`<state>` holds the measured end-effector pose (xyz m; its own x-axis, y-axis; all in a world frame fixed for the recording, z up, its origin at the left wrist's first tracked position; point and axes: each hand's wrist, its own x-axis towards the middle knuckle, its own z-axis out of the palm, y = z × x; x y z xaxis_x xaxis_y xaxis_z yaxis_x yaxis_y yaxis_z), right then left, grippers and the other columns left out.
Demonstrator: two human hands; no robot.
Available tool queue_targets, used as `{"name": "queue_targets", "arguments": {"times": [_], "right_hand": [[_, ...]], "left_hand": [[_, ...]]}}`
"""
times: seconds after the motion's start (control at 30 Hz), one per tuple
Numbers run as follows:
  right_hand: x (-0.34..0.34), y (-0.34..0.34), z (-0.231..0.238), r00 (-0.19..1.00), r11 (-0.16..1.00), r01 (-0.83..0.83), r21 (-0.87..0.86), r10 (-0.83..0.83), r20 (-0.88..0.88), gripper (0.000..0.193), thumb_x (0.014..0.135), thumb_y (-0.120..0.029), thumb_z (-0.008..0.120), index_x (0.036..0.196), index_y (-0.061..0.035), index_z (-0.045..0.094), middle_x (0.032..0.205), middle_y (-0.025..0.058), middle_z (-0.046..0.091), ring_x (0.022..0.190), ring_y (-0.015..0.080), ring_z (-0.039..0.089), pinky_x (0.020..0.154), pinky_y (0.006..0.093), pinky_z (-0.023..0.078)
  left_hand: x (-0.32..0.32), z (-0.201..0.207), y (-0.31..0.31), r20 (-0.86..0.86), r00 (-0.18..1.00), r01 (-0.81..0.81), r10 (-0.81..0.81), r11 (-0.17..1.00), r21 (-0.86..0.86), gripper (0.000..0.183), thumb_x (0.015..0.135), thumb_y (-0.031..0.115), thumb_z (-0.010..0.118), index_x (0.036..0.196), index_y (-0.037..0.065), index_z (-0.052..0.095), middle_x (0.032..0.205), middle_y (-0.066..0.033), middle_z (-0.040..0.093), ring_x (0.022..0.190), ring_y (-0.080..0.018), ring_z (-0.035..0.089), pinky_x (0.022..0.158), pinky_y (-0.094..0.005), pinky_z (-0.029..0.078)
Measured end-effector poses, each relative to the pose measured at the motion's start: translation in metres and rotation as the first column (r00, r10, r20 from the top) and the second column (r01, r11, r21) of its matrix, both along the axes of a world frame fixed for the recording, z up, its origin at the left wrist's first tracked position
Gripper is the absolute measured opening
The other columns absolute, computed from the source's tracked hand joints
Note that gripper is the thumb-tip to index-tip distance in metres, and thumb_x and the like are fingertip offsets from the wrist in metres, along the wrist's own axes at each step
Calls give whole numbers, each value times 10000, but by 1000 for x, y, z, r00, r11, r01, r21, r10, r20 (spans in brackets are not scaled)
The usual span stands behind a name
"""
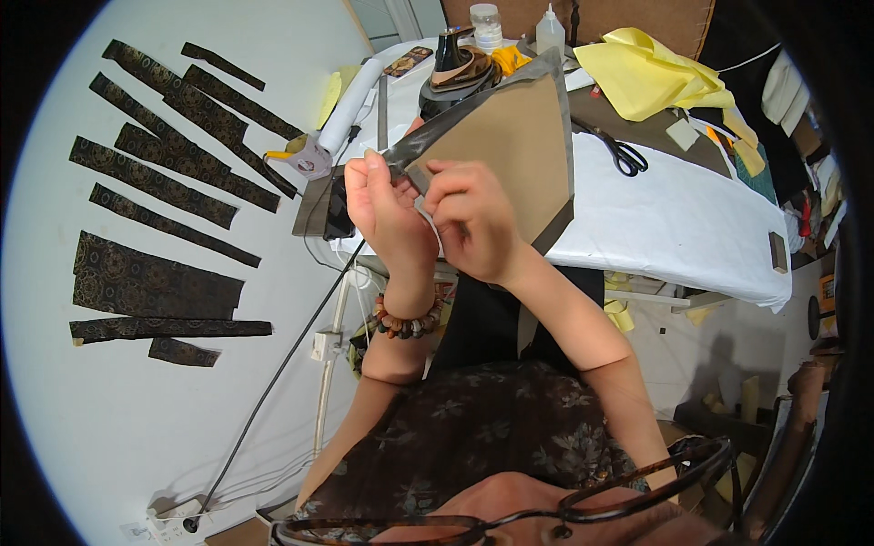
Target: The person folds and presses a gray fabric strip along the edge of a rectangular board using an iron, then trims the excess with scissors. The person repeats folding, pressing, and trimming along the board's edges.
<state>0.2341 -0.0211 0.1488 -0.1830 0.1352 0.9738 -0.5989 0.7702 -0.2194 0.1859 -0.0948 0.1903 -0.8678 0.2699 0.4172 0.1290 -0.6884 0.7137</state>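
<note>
A tan panel with a dark border point(505, 136) is held up in front of me, tilted above the table. My left hand point(387, 205), with a beaded bracelet point(407, 320) on its wrist, is closed on the panel's dark left edge, thumb up. Right beside it, my right hand point(473, 218) is curled against the panel's near left corner, its fingertips bent inward. What lies between those fingertips is hidden. A thin pale sliver shows between the two hands. Black-handled scissors point(626, 156) lie on the table to the right of the panel.
A white-covered table point(665, 218) carries an iron point(451, 68), a clear squeeze bottle point(550, 35), a lidded jar point(486, 27), yellow cloth point(646, 77) and a tape dispenser point(308, 156). Dark patterned fabric strips point(155, 182) hang at the left. A black cable point(282, 373) runs down to a power strip point(182, 519).
</note>
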Motion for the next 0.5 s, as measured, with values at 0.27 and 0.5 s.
{"name": "queue_targets", "arguments": {"times": [0.27,0.5], "right_hand": [[8,-4,27,973,978,204,-35,-199,117,232,757,-41,743,978,-58,678,997,91,588,898,280,585,749,367,512],[2,-1,22,982,985,129,-118,-111,151,186,785,2,699,962,-37,658,979,96,575,873,271,591,737,353,517]], "left_hand": [[-3,-10,-6,-22,999,31,-32,999,-22,232,1053,216,481,861,101,418,697,63,399,561,-3,287,479,-191,216],[-5,-19,-1,-2,999,44,-44,999,-13,228,1057,235,481,884,94,436,720,45,424,609,-17,371,525,-192,305]]}}
